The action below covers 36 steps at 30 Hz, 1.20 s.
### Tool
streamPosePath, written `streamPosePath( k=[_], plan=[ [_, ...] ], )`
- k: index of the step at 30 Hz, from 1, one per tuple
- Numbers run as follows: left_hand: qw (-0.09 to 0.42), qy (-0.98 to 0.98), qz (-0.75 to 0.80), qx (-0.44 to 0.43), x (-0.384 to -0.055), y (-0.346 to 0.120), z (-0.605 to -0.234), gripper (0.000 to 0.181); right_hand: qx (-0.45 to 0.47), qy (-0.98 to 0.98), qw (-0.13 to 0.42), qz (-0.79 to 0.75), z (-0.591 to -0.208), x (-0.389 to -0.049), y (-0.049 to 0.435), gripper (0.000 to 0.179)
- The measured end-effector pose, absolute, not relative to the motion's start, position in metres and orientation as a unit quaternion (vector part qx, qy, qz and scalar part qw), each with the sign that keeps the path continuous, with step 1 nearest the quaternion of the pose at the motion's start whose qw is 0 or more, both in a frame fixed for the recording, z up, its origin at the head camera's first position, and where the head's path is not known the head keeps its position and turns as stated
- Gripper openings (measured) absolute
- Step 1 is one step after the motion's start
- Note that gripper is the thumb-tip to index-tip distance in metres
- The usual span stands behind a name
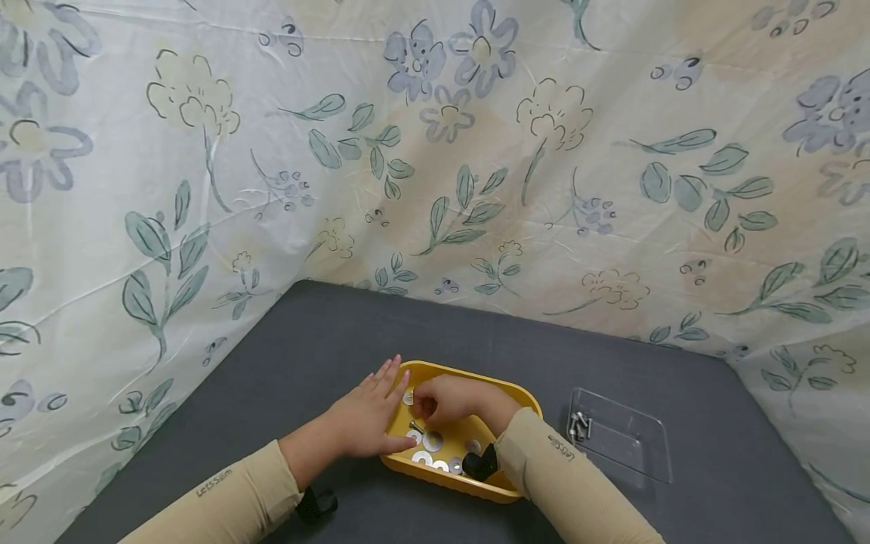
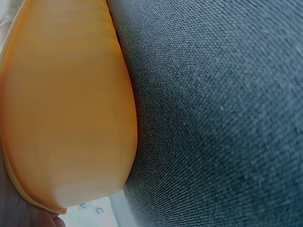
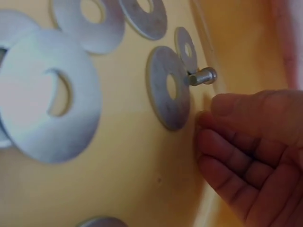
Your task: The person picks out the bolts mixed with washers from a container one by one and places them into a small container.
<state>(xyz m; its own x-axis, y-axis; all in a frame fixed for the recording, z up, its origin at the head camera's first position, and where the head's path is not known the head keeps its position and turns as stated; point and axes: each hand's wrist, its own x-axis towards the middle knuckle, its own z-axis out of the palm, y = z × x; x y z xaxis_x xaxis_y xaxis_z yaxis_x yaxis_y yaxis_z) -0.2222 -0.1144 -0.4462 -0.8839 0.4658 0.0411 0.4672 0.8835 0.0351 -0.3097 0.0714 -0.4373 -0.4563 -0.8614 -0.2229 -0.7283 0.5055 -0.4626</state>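
Note:
A yellow tray [image 1: 451, 488] holds several flat metal washers [image 3: 169, 87] and a small bolt [image 3: 203, 76], which lies beside two of the washers. My left hand [image 1: 363, 418] rests over the tray's left rim, its fingers straight; the left wrist view shows mainly the outer yellow wall [image 2: 71, 109]. Inside the tray is my right hand [image 1: 445, 398], fingers curled down and the thumb tip close to the index finger. In the right wrist view the bolt sits just beyond that thumb, apart from it. No object shows between the fingertips.
Right of the tray stands a clear plastic box [image 1: 632, 446] with several bolts [image 1: 579, 427] at its left end. Dark grey cloth [image 1: 326, 332] covers the table. A floral curtain [image 1: 435, 189] hangs behind and along the sides.

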Motion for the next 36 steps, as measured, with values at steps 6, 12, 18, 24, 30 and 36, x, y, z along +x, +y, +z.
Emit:
streamPosePath(
  k=[6,12,18,24,30,36],
  plan=[
    [0.013,-0.97,-0.028,-0.241,-0.223,-0.115,-0.444,0.098,-0.471,0.83,0.237,-0.182,-0.441,-0.311,0.071,0.025],
    [0.011,-0.97,-0.029,-0.241,-0.222,-0.115,-0.442,0.099,-0.487,0.818,0.243,-0.185,-0.446,-0.312,0.069,0.023],
    [0.01,-0.971,-0.03,-0.239,-0.223,-0.115,-0.442,0.1,-0.486,0.818,0.248,-0.185,-0.445,-0.312,0.067,0.022],
    [0.009,-0.97,-0.032,-0.242,-0.224,-0.116,-0.441,0.1,-0.494,0.819,0.236,-0.175,-0.447,-0.311,0.067,0.019],
    [0.008,-0.97,-0.026,-0.243,-0.224,-0.116,-0.442,0.101,-0.5,0.822,0.221,-0.157,-0.447,-0.314,0.067,0.015],
    [0.008,-0.97,-0.024,-0.242,-0.225,-0.115,-0.443,0.101,-0.49,0.829,0.22,-0.154,-0.441,-0.316,0.07,0.014]
  ],
)
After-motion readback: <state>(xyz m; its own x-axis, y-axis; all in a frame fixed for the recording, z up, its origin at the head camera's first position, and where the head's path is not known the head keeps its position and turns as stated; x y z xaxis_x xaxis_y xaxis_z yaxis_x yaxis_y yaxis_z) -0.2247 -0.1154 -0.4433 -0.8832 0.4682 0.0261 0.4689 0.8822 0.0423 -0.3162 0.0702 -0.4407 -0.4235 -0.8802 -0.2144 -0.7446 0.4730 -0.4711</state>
